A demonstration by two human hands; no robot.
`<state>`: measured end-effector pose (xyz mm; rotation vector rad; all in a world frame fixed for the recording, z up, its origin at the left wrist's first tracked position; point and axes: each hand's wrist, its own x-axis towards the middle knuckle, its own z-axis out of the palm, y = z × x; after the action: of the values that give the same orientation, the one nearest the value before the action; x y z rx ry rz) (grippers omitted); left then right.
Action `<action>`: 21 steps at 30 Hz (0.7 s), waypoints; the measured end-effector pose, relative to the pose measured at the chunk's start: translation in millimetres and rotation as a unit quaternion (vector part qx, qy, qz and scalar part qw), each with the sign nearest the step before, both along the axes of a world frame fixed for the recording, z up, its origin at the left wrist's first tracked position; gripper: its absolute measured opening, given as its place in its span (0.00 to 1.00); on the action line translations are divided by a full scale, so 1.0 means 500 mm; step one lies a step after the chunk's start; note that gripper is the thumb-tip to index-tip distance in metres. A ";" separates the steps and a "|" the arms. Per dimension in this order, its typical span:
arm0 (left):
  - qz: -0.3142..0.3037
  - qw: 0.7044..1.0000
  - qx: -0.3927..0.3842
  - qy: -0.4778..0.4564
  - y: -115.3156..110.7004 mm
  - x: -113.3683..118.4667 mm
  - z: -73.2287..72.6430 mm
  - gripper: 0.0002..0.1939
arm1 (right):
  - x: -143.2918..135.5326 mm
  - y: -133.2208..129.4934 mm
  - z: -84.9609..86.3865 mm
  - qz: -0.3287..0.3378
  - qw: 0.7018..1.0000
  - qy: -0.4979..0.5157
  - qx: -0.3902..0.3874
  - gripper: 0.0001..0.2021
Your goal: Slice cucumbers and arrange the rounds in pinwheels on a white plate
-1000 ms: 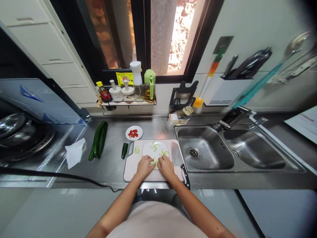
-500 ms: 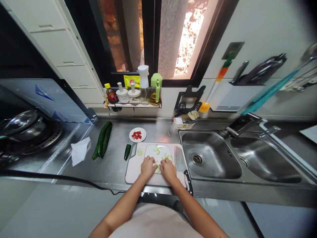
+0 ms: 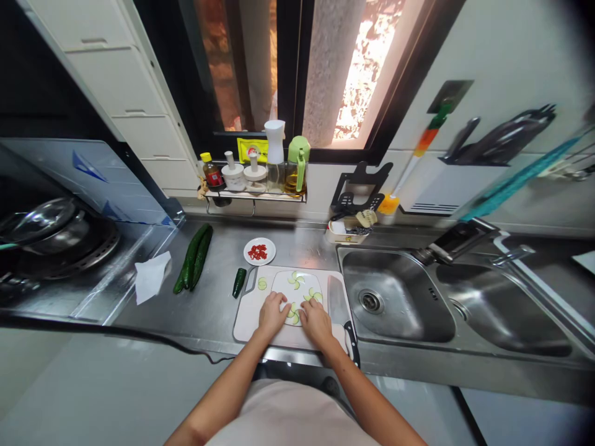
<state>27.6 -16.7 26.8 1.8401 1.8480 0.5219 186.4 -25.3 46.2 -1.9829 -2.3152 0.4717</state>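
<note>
A white plate (image 3: 284, 282) lies on the pale cutting board (image 3: 248, 322), with thin cucumber slices (image 3: 296, 280) fanned out in pinwheel groups on it. My left hand (image 3: 273, 314) rests over the plate's near left side, fingers bent and apart, its thumb beside the nearest group of slices (image 3: 292, 314). From the other side my right hand (image 3: 316, 321) reaches the same group, thumb and forefinger apart at its edge. A few loose slices (image 3: 262, 284) lie on the board's left. A knife with a black handle (image 3: 352, 342) lies along the right edge of the board.
Left of the board are a cut cucumber piece (image 3: 238, 282), whole cucumbers (image 3: 194, 257) and a white cloth or paper (image 3: 152, 277). A small plate of chopped red pieces (image 3: 251, 243) stands behind. The double sink (image 3: 395, 297) is at right, a stove pot (image 3: 58, 229) far left.
My left hand has drawn slightly left, showing more of the nearest slices. My right hand stays about where it was. The view has shifted slightly.
</note>
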 end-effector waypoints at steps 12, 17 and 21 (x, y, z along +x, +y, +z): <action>0.178 0.973 -0.046 0.137 0.079 -0.102 0.000 0.17 | 0.010 -0.006 -0.016 -0.019 0.996 0.083 0.034 0.13; 0.175 0.971 -0.053 0.157 0.087 -0.106 -0.010 0.16 | 0.016 -0.007 -0.016 -0.036 0.994 0.098 0.040 0.14; 0.172 0.974 -0.054 0.134 0.089 -0.112 -0.017 0.14 | 0.018 -0.011 -0.012 -0.043 0.991 0.117 0.049 0.14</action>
<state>-28.5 27.7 18.1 1.5862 2.3490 0.2878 195.5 -30.9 40.2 -1.8624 -2.0630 0.5413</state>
